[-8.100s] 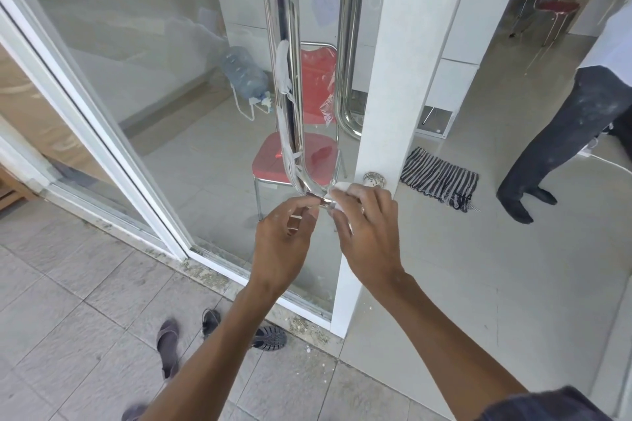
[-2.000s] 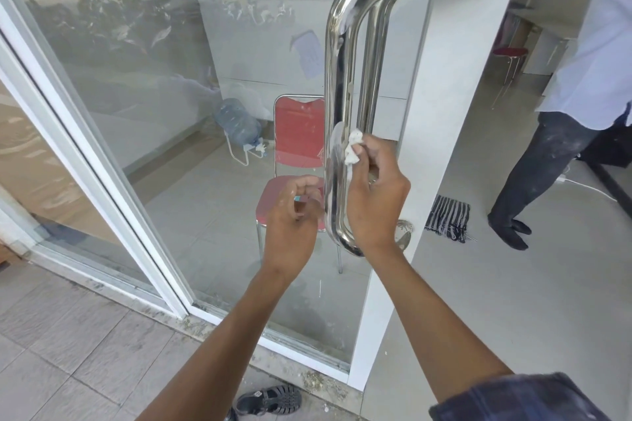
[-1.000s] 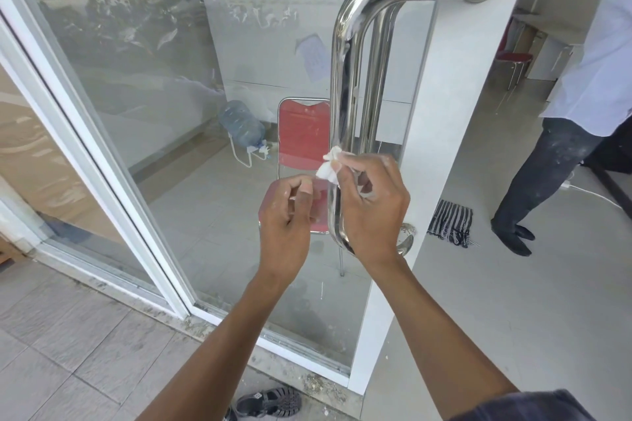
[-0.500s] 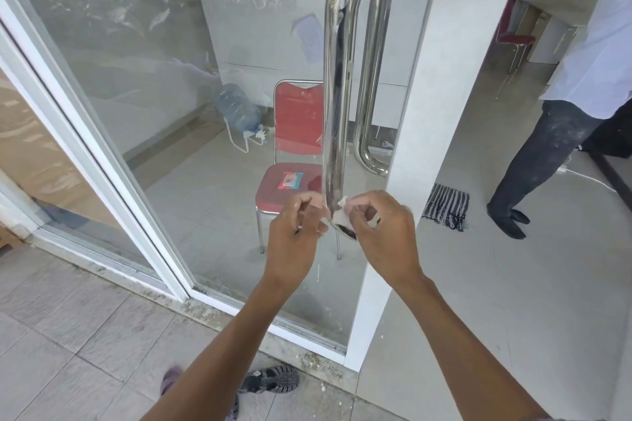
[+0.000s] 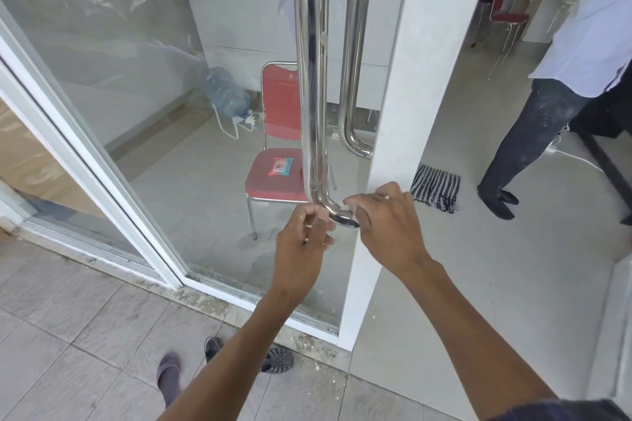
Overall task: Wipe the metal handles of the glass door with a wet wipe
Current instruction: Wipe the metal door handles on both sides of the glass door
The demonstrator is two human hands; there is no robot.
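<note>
Right hand point(image 5: 390, 229) at the lower bend of the near metal handle point(image 5: 310, 79), fingers curled over the bar's short horizontal end where it meets the white door frame point(image 5: 403, 96); a bit of white wet wipe point(image 5: 348, 206) shows at the fingertips, pinched against the metal. Most of the wipe is hidden under the fingers. Left hand point(image 5: 301, 246) just left of the bend, fingers loosely curled, fingertips near the curve; cannot tell if it touches the bar or holds anything. The two hands are close, bend between them.

Near handle runs up out of the top edge. Second handle point(image 5: 352, 55) sits on the far side of the glass door point(image 5: 154, 61), its lower bend higher up, untouched.

Through the glass: red chair point(image 5: 277, 147) with a red-and-teal packet point(image 5: 282, 166) on its seat, water jug point(image 5: 227, 92) tilted on a wire stand. Striped rag point(image 5: 435, 187) on the floor inside, right of the frame. Another person's dark trouser legs point(image 5: 526, 147) at right. Sandals point(image 5: 277, 359) on the tiles by the threshold.
</note>
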